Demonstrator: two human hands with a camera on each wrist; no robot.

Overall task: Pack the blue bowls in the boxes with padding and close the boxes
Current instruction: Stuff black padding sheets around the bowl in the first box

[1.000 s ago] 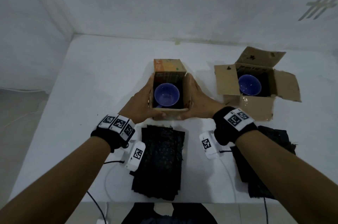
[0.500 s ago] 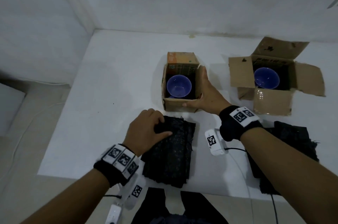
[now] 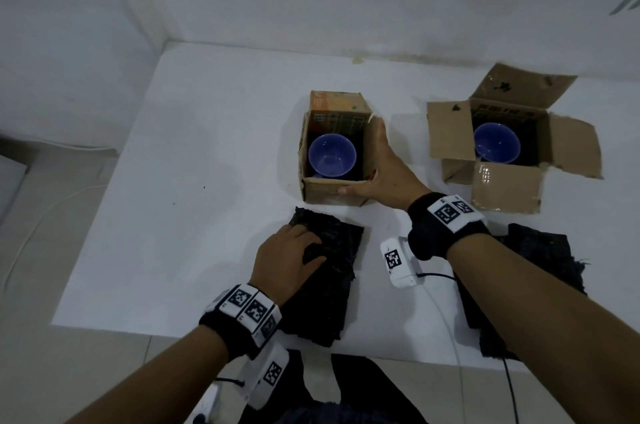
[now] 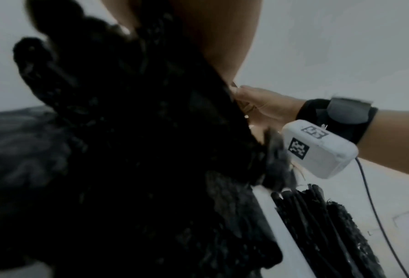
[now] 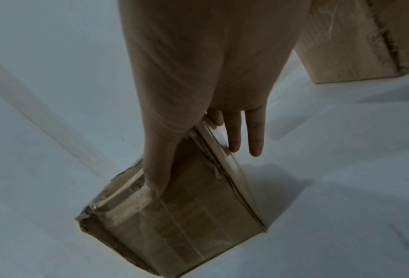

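A small open cardboard box point(image 3: 332, 189) stands mid-table with a blue bowl point(image 3: 331, 155) inside. My right hand point(image 3: 375, 163) lies flat against the box's right wall, fingers straight and thumb along the front face; the right wrist view shows that hand point(image 5: 198, 84) on the box point(image 5: 186, 216). My left hand point(image 3: 294, 250) curls on the top sheet of a black padding stack point(image 3: 329, 292) just in front of the box. In the left wrist view the bunched padding point(image 4: 139, 150) fills the frame. A second box point(image 3: 505, 188) at right, flaps open, holds another blue bowl point(image 3: 497, 143).
A second pile of black padding point(image 3: 540, 260) lies at the right, partly under my right forearm. The white table point(image 3: 207, 181) meets a wall at the back and a wall at the left. Its front edge runs just behind my left wrist. Cables hang off the front.
My left hand left the small box's left side and came back onto the black padding stack, where its fingers now curl on the top sheet. The right hand stays on the box.
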